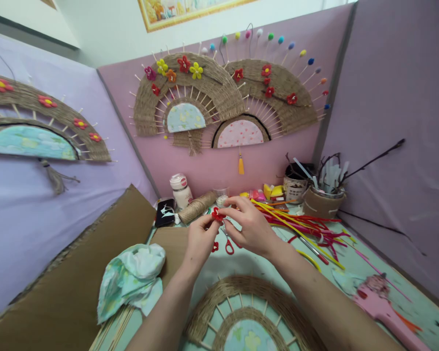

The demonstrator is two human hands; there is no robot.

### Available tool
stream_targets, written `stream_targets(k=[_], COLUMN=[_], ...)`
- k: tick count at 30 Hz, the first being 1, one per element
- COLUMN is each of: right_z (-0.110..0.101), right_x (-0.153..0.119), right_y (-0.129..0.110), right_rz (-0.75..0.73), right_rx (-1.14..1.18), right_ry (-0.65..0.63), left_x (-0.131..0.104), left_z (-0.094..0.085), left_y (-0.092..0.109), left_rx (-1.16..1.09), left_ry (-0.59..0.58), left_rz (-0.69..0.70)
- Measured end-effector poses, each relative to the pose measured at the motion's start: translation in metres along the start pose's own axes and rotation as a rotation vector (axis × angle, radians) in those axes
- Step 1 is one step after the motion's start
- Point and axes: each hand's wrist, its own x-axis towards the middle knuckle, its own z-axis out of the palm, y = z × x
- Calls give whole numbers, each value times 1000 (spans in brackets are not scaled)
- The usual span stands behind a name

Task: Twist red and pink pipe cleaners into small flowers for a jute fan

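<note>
A small red flower (216, 214), which looks made of pipe cleaner, is pinched between the fingertips of my left hand (204, 239). My right hand (247, 226) reaches in from the other side, its thumb and fingertips closed at the flower's edge. Red-handled scissors (229, 245) lie on the table just below the hands, partly hidden by my right hand. Another red flower (215, 247) rests beside them. Nearer to me lies a woven twine fan (237, 287) with thin sticks and a patterned cloth centre.
Red and yellow pipe cleaners (314, 229) spread to the right, near a pink glue gun (384, 307). Behind the hands are a twine roll (197, 207), a white bottle (181, 192) and a wrapped pot (322, 202). Crumpled cloth (131, 278) and cardboard (76, 263) lie left.
</note>
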Motion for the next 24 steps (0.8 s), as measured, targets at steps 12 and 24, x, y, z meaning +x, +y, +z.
stream_targets(k=[12, 24], right_z=[-4, 3], right_x=[2, 3], right_y=[4, 13], right_rz=[108, 507], right_rx=[104, 431], right_ry=[101, -169], left_x=[2, 2], left_z=[-3, -5], left_y=[-1, 10], left_rx=[-391, -766], left_ry=[-98, -167], left_rz=[-217, -433])
